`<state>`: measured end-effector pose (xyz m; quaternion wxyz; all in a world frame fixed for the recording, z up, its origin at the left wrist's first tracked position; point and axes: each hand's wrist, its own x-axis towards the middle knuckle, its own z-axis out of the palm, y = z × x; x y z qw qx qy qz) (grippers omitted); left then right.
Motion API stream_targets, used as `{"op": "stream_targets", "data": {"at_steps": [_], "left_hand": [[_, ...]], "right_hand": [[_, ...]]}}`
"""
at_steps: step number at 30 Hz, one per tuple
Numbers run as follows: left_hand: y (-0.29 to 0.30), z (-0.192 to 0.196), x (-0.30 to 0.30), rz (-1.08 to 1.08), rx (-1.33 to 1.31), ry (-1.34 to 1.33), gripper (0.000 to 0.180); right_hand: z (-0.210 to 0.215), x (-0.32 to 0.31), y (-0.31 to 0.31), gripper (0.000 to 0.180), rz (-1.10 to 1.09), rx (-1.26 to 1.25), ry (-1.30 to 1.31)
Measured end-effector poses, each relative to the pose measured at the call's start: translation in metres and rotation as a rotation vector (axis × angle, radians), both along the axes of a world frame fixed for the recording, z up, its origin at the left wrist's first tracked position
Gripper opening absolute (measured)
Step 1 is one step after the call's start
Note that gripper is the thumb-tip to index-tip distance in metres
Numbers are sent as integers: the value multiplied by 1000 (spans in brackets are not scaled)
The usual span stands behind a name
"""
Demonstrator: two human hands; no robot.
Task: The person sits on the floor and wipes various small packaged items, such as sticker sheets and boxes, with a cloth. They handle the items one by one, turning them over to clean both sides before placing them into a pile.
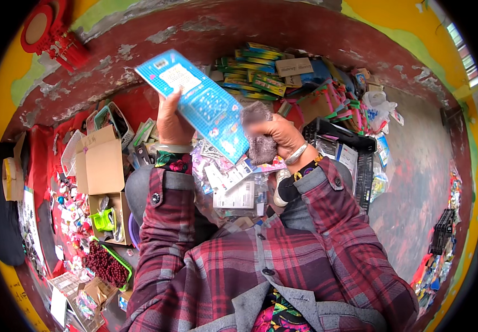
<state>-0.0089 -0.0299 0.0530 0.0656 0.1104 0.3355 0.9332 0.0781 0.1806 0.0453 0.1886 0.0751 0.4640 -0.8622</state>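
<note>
A flat blue checked card-like package (212, 108) with a white label panel is tilted up in front of me. My left hand (173, 122) is closed on its left edge, the thumb lying over the face. In my right hand (283, 134) a greyish-brown fuzzy cloth (262, 148) is bunched up, its folds against the right edge of the package. Below both hands, between my knees, lies a loose pile of flat plastic-wrapped packets (233, 195). What is on the underside of the blue package is hidden.
Yellow-and-green boxes (261, 69) are stacked by the wall ahead. A black crate (364, 166) stands at my right knee. Left of me are an open cardboard box (102, 171), a white basket (72, 152) and a green tray of dark red beads (106, 263).
</note>
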Motion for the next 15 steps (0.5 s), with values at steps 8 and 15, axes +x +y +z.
{"op": "stream_targets", "data": {"at_steps": [8,15], "left_hand": [[48,-17,28,-340,235,-267,59],[46,-21,19,-356,191,-219,66]], "right_hand": [[-20,-7,0,20,-156,4,38],[-11,-11,16,27,-142,132,66]]}}
